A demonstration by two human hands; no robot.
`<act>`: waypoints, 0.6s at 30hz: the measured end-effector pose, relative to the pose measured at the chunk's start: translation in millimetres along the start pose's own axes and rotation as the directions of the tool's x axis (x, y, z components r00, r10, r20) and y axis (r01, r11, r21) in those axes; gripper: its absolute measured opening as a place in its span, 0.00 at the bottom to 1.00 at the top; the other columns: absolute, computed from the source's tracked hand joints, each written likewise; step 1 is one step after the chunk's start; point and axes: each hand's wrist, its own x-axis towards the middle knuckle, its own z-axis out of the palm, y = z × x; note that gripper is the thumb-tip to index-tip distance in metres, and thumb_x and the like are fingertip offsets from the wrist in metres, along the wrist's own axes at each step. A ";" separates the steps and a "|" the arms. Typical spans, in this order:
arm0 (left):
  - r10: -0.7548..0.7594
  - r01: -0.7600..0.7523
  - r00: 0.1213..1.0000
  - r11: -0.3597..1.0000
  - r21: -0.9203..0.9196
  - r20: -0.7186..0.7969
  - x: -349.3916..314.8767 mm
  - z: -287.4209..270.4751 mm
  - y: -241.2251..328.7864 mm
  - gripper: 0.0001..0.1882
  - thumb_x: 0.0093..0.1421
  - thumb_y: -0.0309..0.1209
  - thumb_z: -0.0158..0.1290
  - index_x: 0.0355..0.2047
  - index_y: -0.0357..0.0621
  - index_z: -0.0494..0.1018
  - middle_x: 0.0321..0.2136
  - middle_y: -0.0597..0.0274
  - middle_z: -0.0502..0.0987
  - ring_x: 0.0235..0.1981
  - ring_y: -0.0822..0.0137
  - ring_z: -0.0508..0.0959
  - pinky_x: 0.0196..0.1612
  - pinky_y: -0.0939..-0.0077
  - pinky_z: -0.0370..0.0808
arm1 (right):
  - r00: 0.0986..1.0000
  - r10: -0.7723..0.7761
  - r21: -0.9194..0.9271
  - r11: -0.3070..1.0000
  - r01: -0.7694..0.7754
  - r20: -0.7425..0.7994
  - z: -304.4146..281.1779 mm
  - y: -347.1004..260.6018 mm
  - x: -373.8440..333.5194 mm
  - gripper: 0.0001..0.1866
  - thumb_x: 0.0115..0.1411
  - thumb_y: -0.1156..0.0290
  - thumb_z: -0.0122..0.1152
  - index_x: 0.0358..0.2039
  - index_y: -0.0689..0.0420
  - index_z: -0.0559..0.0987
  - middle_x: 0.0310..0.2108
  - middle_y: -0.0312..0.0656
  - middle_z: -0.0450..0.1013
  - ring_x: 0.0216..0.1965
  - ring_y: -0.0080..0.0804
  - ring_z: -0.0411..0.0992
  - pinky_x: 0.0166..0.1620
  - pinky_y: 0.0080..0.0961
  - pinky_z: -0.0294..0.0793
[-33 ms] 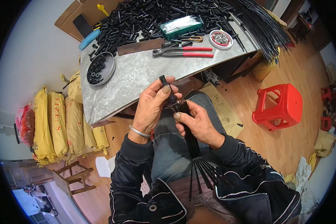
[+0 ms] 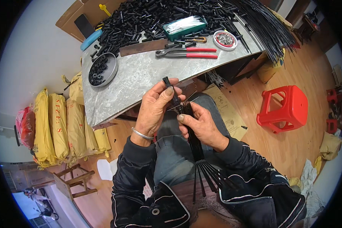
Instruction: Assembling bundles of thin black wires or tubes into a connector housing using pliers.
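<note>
Above my lap, my left hand (image 2: 152, 110) is closed round a black plastic tube (image 2: 166, 80), thumb on its side and its flared end pointing up. My right hand (image 2: 203, 129) pinches a bundle of thin black umbrella ribs (image 2: 194, 146) just below it. The ribs' upper ends stand beside the tube's lower part; lower down, they fan out over my lap. A thin pale wire (image 2: 173, 108) shows between the hands. Whether it joins tube and ribs is hidden by my fingers.
On the grey table (image 2: 129, 89) lie a heap of black tubes (image 2: 140, 19), red-handled pincers (image 2: 186, 53), a bowl of black parts (image 2: 102, 70), a green box of white strips (image 2: 184, 27) and a dish of metal bits (image 2: 225, 40). A red stool (image 2: 285, 108) stands right; yellow sacks (image 2: 59, 125) left.
</note>
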 end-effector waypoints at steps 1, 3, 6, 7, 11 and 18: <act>-0.006 0.006 1.000 1.000 -0.009 0.004 -0.1 -0.3 -0.4 0.21 0.62 0.35 0.55 0.53 0.38 0.69 0.36 0.63 0.77 0.38 0.69 0.79 0.41 0.77 0.77 | 1.000 0.001 -0.001 1.000 -0.001 0.002 0.1 0.0 0.3 0.09 0.62 0.70 0.56 0.40 0.59 0.69 0.19 0.34 0.68 0.19 0.19 0.67 0.23 0.16 0.68; 0.005 -0.005 1.000 1.000 0.019 -0.010 -0.7 -0.7 -2.9 0.21 0.62 0.35 0.55 0.52 0.38 0.69 0.36 0.62 0.77 0.38 0.69 0.79 0.41 0.76 0.77 | 1.000 -0.006 0.018 1.000 0.006 0.008 -0.5 0.6 1.1 0.10 0.62 0.70 0.57 0.40 0.59 0.69 0.19 0.34 0.68 0.18 0.19 0.67 0.23 0.17 0.68; 0.017 -0.016 0.999 1.000 0.024 -0.032 -1.4 1.3 -3.5 0.20 0.61 0.33 0.56 0.51 0.37 0.70 0.35 0.62 0.77 0.37 0.70 0.79 0.41 0.78 0.76 | 1.000 0.001 0.011 1.000 -0.001 0.000 0.4 1.2 1.2 0.09 0.62 0.70 0.56 0.40 0.58 0.69 0.19 0.33 0.68 0.18 0.19 0.67 0.22 0.17 0.68; 0.019 -0.019 0.999 1.000 0.000 -0.039 -1.7 2.0 -3.5 0.20 0.60 0.33 0.57 0.50 0.36 0.71 0.35 0.62 0.77 0.36 0.71 0.78 0.41 0.80 0.75 | 1.000 0.003 0.011 1.000 -0.003 0.001 0.7 1.4 1.3 0.09 0.62 0.70 0.56 0.40 0.58 0.69 0.19 0.33 0.68 0.18 0.19 0.67 0.22 0.17 0.68; 0.032 -0.030 0.997 0.999 0.032 -0.069 -2.7 2.5 -7.1 0.18 0.60 0.32 0.57 0.49 0.37 0.72 0.35 0.62 0.77 0.36 0.72 0.78 0.41 0.81 0.75 | 1.000 0.008 -0.008 1.000 -0.008 -0.024 3.3 -1.9 0.3 0.09 0.62 0.70 0.56 0.40 0.58 0.69 0.18 0.33 0.67 0.18 0.19 0.67 0.22 0.17 0.68; 0.010 -0.014 0.999 0.995 -0.095 -0.039 -3.9 -5.6 -9.2 0.19 0.62 0.38 0.55 0.47 0.37 0.72 0.35 0.59 0.78 0.37 0.67 0.78 0.45 0.73 0.76 | 0.998 0.051 0.147 0.987 -0.057 0.045 -1.3 2.6 5.3 0.10 0.62 0.70 0.57 0.40 0.58 0.70 0.21 0.34 0.68 0.19 0.20 0.68 0.22 0.18 0.70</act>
